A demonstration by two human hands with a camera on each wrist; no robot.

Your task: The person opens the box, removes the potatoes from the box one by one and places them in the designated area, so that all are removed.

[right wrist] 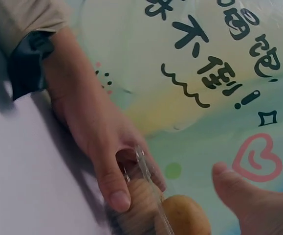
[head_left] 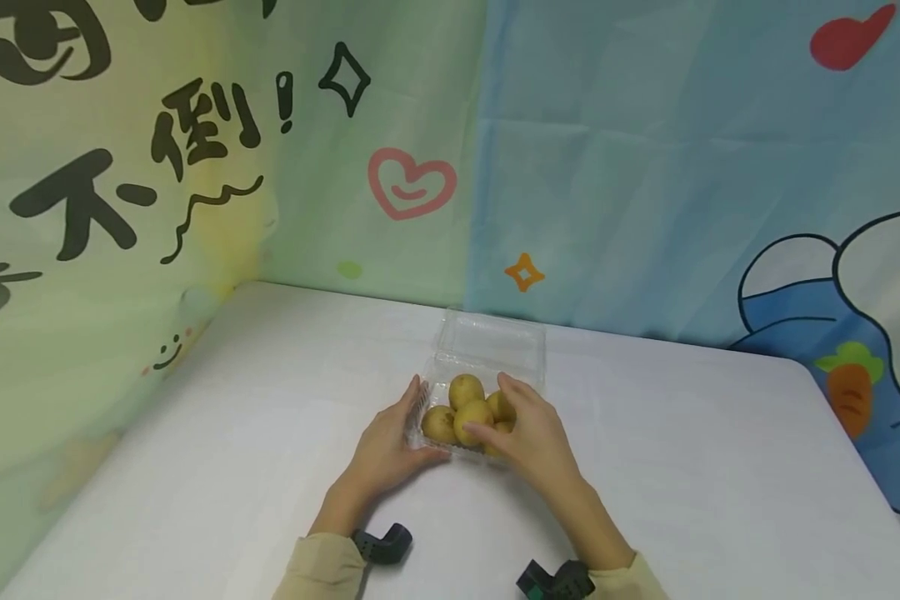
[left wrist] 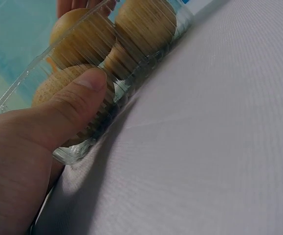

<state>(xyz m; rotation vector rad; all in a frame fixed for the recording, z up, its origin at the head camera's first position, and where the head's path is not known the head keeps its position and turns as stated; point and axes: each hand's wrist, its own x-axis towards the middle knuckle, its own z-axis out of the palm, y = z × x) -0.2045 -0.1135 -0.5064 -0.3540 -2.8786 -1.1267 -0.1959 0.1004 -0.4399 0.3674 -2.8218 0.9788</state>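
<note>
The left hand (head_left: 390, 442) grips the left end of a clear plastic box (left wrist: 74, 154) at the centre of the head frame, its thumb pressed against the near wall. The box sits on a white table (head_left: 682, 458), its clear lid (head_left: 491, 342) folded back just behind it, toward the upper part of the frame. Inside lie round yellow-brown potatoes (head_left: 439, 424), at least five showing, heaped so that some rest against others. The right hand (head_left: 540, 433) is wide, thumb and fingers well apart over the right side of the heap; its thumb tip overlaps the front middle potato, and whether it touches cannot be told.

Pale sleeves (head_left: 322, 565) come in from the bottom edge, with a black wrist device (head_left: 385, 546) beside the left one. A printed cloth (head_left: 645, 167) fills the upper frame, with a pink heart (head_left: 412, 183) above the box, black lettering at upper left and a carrot (head_left: 851, 400) at far right.
</note>
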